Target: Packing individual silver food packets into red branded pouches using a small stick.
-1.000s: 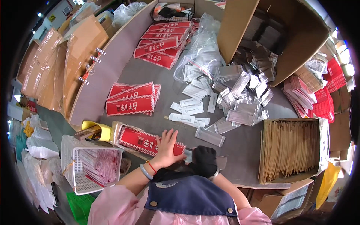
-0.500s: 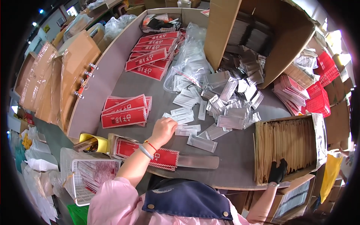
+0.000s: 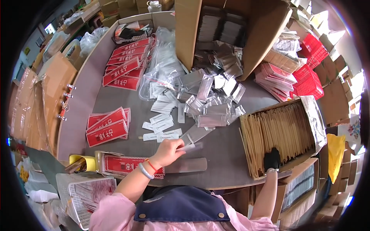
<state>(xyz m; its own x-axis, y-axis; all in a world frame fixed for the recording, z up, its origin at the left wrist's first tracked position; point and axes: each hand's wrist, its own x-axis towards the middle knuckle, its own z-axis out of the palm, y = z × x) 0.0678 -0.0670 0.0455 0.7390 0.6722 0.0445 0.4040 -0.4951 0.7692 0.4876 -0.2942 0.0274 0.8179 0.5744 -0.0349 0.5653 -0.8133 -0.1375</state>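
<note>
My left hand (image 3: 168, 151), bare with a red cord and a grey band at the wrist, pinches a flat clear-silvery packet (image 3: 192, 147) by its end, just above the table. Beyond it lie small white paper slips (image 3: 161, 122) and a loose heap of silvery packets (image 3: 212, 111). My right hand (image 3: 272, 159), in a black glove, rests at the near side of a carton (image 3: 246, 169), against tightly packed thin brown pieces (image 3: 277, 131) standing on edge. Its fingertips are partly hidden, so I cannot tell if they grip anything.
Red printed sleeves (image 3: 106, 129) lie in piles at left, with more in a tray (image 3: 101, 161) by the front edge. A tall open carton (image 3: 188, 34) stands at the back. A white basket (image 3: 71, 186) sits left of the table, beside a yellow holder (image 3: 89, 161).
My left hand has moved from the white slips toward the front edge and now holds a clear-silvery packet. My right hand stays at the carton. The whole view has shifted.
</note>
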